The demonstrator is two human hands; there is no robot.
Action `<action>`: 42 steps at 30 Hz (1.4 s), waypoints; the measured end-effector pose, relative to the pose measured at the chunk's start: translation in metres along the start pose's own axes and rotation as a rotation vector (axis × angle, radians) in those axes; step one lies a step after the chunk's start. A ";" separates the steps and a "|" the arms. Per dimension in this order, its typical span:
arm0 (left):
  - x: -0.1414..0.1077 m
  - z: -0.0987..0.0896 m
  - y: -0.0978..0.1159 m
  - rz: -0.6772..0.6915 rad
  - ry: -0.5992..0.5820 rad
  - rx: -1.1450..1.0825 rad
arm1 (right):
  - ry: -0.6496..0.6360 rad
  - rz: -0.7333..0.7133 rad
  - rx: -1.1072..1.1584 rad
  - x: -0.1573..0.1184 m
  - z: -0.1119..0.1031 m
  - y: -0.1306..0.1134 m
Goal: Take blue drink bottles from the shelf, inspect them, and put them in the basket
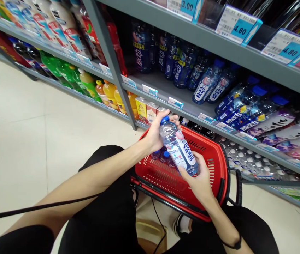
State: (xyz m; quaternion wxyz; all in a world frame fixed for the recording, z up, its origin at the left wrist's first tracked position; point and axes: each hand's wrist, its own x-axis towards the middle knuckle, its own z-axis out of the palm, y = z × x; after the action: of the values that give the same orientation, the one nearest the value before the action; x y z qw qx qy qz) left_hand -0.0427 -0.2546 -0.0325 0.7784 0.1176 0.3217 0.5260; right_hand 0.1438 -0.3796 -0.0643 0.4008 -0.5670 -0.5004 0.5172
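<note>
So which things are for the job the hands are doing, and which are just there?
For the job:
bottle, held by left hand and right hand
basket, below the bottle

Just there:
green bottles
yellow carton
price tags

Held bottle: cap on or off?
On. A blue cap tops the bottle, at the end the left hand holds.

the bottle [177, 146] is smooth, glossy plastic; basket [215, 146], shiny plastic; shelf [163, 82], matt metal; trousers [99, 218], matt cloth.
</note>
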 end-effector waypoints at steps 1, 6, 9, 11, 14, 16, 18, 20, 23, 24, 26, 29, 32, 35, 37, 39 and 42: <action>-0.001 -0.001 0.000 -0.002 -0.020 0.004 | -0.016 0.017 0.016 0.001 0.001 0.001; -0.004 -0.004 -0.004 -0.026 -0.100 0.057 | -0.125 0.087 0.104 0.003 0.005 0.005; -0.006 -0.004 -0.005 -0.008 -0.116 0.061 | -0.185 0.135 0.141 0.003 0.003 0.004; -0.008 -0.001 -0.004 -0.002 -0.107 0.031 | -0.238 0.171 0.157 0.005 -0.003 0.000; -0.009 0.004 -0.001 -0.022 -0.089 -0.045 | -0.335 0.164 0.194 0.011 -0.017 -0.009; -0.009 0.007 0.002 -0.031 -0.095 -0.086 | -0.397 0.160 0.239 0.015 -0.025 -0.015; -0.006 0.007 0.006 -0.015 -0.105 -0.102 | -0.433 0.189 0.283 0.016 -0.027 -0.019; -0.003 0.006 0.009 0.041 -0.101 -0.094 | -0.425 0.220 0.316 0.016 -0.025 -0.020; 0.002 0.004 0.011 0.093 -0.058 -0.051 | -0.366 0.226 0.365 0.015 -0.017 -0.017; 0.003 0.003 0.011 0.091 -0.042 -0.042 | -0.340 0.221 0.375 0.015 -0.015 -0.015; 0.004 0.003 0.011 0.068 -0.010 -0.039 | -0.288 0.180 0.363 0.013 -0.012 -0.011; 0.004 0.003 0.010 0.034 0.021 -0.061 | -0.226 0.071 0.256 0.010 -0.011 -0.005; 0.001 0.003 0.010 0.040 0.022 -0.058 | -0.155 -0.015 0.080 0.005 -0.012 -0.001; -0.001 0.004 0.010 0.043 0.041 -0.050 | -0.064 -0.094 -0.086 0.002 -0.013 0.003; -0.002 0.005 0.011 0.032 0.065 -0.050 | 0.003 -0.188 -0.243 0.002 -0.014 0.005; -0.003 0.006 0.011 0.027 0.081 -0.043 | 0.080 -0.348 -0.434 0.004 -0.016 0.007; -0.004 0.006 0.010 0.017 0.094 -0.060 | 0.162 -0.596 -0.650 0.008 -0.021 0.012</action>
State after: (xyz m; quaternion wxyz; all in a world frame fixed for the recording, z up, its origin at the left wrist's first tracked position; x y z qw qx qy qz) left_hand -0.0472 -0.2535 -0.0211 0.7612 0.0718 0.3411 0.5469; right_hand 0.1665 -0.3722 -0.0739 0.3713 -0.5331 -0.7455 0.1489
